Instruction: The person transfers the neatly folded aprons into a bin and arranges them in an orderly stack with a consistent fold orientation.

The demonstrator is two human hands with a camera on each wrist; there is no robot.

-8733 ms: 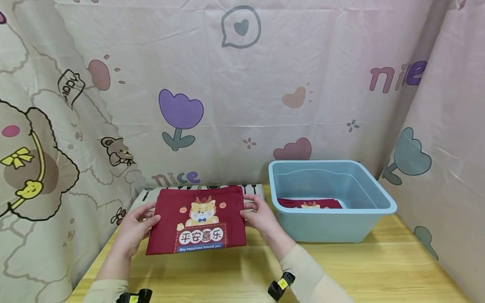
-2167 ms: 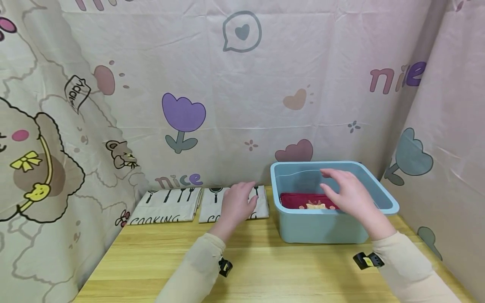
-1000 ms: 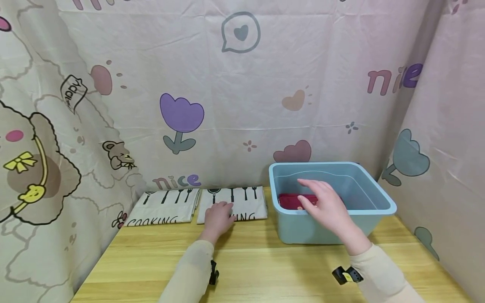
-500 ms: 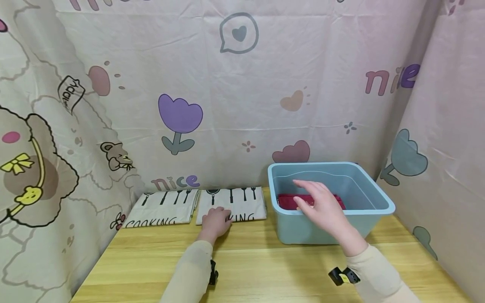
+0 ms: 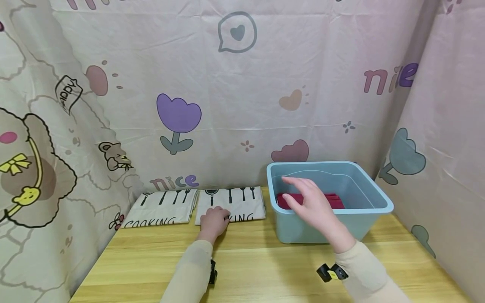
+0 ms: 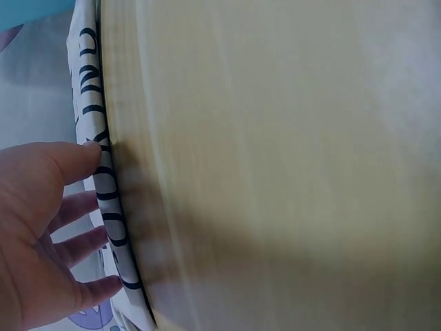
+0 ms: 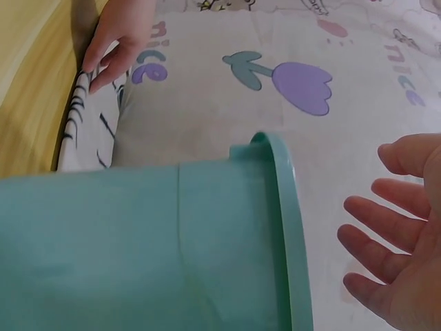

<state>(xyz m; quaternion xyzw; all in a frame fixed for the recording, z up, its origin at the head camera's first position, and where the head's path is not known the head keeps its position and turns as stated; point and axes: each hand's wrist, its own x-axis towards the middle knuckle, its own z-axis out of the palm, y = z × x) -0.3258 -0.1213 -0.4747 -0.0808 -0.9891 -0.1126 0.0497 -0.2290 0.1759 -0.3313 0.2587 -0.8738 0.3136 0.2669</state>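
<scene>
Two folded white cloths with black utensil prints and "COOKING" lettering lie side by side at the back of the table: a left cloth (image 5: 161,208) and a right cloth (image 5: 244,204). On the right cloth's front left part rests my left hand (image 5: 214,221). In the left wrist view, its thumb touches the cloth's front fold, with the other fingers spread along it. My right hand (image 5: 308,204) hovers over the front rim of a light blue plastic tub (image 5: 322,227), fingers apart and holding nothing. Folded red cloth (image 5: 335,201) lies inside the tub, partly hidden by that hand.
The tub stands at the right on the wooden table (image 5: 257,269). A printed curtain (image 5: 235,84) hangs close behind the cloths and tub and along both sides. Black devices with yellow labels, such as the right wrist camera (image 5: 332,272), are strapped to both wrists.
Earlier, both hands held up a red cloth with a cartoon print; red cloth now lies in the tub. My left hand has come down onto the right white cloth. My right hand has drifted left.
</scene>
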